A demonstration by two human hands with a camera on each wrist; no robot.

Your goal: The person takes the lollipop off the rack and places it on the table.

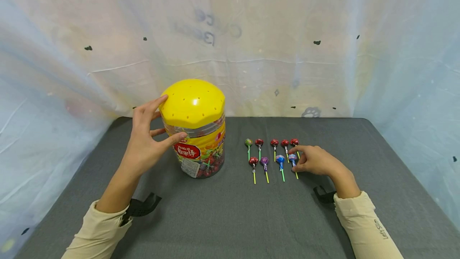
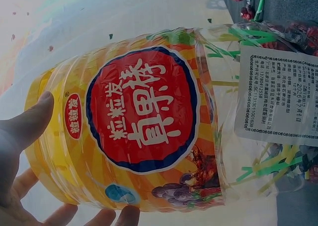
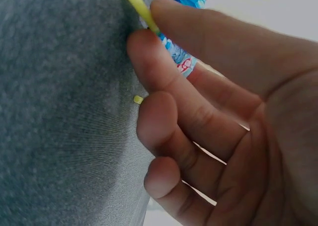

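Observation:
A large plastic candy jar [image 1: 201, 143] with a yellow lid [image 1: 194, 103] stands on the left of the table, lollipops visible through its lower wall. My left hand [image 1: 145, 139] grips its left side, thumb on the front and fingers along the lid and far side. In the left wrist view the jar's printed label [image 2: 144, 109] fills the middle. My right hand [image 1: 316, 161] pinches a blue-wrapped lollipop [image 1: 292, 158] between thumb and index finger at its yellow stick [image 3: 139, 10]. That lollipop is at the right end of the front row.
Several other lollipops lie in two rows, among them a purple one [image 1: 264, 161], a blue one with a green stick [image 1: 280, 160] and red ones [image 1: 274, 142] behind. Grey cloth [image 1: 230, 219] covers the table. A pale sheet [image 1: 251, 43] hangs behind it.

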